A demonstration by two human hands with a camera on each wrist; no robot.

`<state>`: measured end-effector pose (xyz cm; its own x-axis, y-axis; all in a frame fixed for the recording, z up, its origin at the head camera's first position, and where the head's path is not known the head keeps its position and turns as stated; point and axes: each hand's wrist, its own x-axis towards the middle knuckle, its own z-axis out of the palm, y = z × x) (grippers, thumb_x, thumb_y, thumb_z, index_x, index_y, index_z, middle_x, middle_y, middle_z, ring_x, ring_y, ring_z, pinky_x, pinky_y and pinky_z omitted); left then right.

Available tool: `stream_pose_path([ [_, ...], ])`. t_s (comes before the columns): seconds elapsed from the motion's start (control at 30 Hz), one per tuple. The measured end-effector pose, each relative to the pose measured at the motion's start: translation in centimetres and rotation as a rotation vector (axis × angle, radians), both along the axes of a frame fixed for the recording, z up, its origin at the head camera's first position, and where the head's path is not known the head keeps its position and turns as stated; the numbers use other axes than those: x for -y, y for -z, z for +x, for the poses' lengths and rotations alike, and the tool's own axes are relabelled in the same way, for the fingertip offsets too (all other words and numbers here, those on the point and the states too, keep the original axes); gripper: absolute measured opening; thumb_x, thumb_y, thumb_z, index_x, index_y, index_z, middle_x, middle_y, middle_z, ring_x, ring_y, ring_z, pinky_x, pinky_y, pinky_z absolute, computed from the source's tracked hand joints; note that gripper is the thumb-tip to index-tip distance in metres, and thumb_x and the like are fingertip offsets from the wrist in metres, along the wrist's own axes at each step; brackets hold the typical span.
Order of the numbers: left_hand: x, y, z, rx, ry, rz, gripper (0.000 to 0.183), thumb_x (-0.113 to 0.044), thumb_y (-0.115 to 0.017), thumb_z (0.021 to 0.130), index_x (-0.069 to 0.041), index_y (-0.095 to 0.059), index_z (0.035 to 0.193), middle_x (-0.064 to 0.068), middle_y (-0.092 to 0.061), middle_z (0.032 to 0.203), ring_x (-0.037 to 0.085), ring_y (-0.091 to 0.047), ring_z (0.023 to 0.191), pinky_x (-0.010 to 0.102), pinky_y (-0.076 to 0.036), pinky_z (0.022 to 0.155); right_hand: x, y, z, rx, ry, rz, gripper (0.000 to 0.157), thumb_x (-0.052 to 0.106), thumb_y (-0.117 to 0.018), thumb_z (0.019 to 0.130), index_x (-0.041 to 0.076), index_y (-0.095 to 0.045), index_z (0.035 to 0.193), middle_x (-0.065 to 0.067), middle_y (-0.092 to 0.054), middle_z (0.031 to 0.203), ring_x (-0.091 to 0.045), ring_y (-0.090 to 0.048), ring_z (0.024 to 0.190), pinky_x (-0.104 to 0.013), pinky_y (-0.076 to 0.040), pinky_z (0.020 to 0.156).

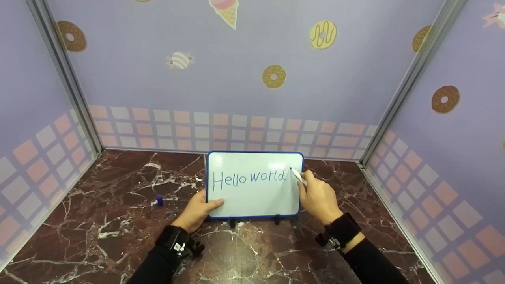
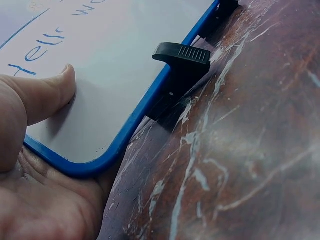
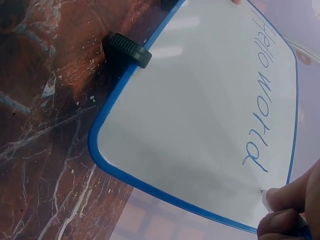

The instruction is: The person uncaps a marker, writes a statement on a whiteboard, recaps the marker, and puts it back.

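Observation:
A small whiteboard [image 1: 252,201] with a blue frame stands tilted back on the table, and "Hello world" is written across it in blue. My left hand [image 1: 199,211] grips its lower left edge, the thumb lying over the white face and the fingers behind, as the left wrist view [image 2: 45,100] also shows. Between thumb and fingers my right hand [image 1: 319,197] pinches a white marker [image 1: 298,175]. The marker's dark tip is at the board's face, just right of the "d"; whether it touches, I cannot tell. In the right wrist view that hand partly hides the marker [image 3: 266,200].
Black clip feet [image 1: 232,223] support the board's lower edge. To the left, a blue marker cap [image 1: 159,200] rests on the dark red marbled table [image 1: 110,236]. Patterned lilac wall panels [image 1: 229,90] enclose the table at the back and both sides.

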<state>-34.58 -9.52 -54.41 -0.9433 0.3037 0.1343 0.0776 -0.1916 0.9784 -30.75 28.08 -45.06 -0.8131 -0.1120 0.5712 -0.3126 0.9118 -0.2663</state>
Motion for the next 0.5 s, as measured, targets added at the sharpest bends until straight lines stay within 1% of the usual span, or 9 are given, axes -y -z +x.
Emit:
stream_pose_path([
  [0.1, 0.0, 0.1, 0.0, 0.003, 0.002, -0.004, 0.054, 0.002, -0.073, 0.102, 0.01, -0.053, 0.152, 0.025, -0.072, 0.141, 0.03, -0.077, 0.116, 0.042, -0.065, 0.099, 0.0, 0.3, 0.0, -0.005, -0.004, -0.005, 0.018, 0.015, -0.074, 0.106, 0.004, -0.067, 0.119, -0.018, -0.078, 0.088, -0.035, -0.067, 0.061, -0.054, -0.052, 0.051],
  [0.27, 0.0, 0.1, -0.1, -0.005, 0.006, -0.015, 0.053, 0.001, -0.073, 0.104, 0.01, -0.053, 0.152, 0.025, -0.072, 0.142, 0.028, -0.077, 0.116, 0.041, -0.065, 0.1, -0.1, 0.8, 0.1, -0.017, -0.008, -0.003, 0.017, 0.013, -0.075, 0.104, 0.005, -0.068, 0.117, -0.019, -0.079, 0.089, -0.039, -0.07, 0.063, -0.058, -0.053, 0.052],
  [0.4, 0.0, 0.1, 0.0, -0.002, -0.004, -0.014, 0.054, 0.001, -0.073, 0.103, 0.012, -0.053, 0.152, 0.026, -0.071, 0.142, 0.028, -0.077, 0.117, 0.04, -0.064, 0.1, -0.1, 1.0, 0.3, -0.005, -0.01, 0.001, 0.016, 0.014, -0.075, 0.105, 0.005, -0.067, 0.117, -0.018, -0.079, 0.088, -0.037, -0.07, 0.063, -0.056, -0.053, 0.052],
  [0.5, 0.0, 0.0, 0.0, 0.003, -0.011, -0.015, 0.054, 0.001, -0.073, 0.103, 0.012, -0.053, 0.151, 0.026, -0.071, 0.142, 0.028, -0.077, 0.117, 0.04, -0.064, 0.1, -0.1, 1.2, 0.5, 0.012, -0.005, 0.003, 0.017, 0.015, -0.074, 0.105, 0.005, -0.067, 0.117, -0.018, -0.079, 0.091, -0.037, -0.071, 0.064, -0.055, -0.054, 0.052],
])
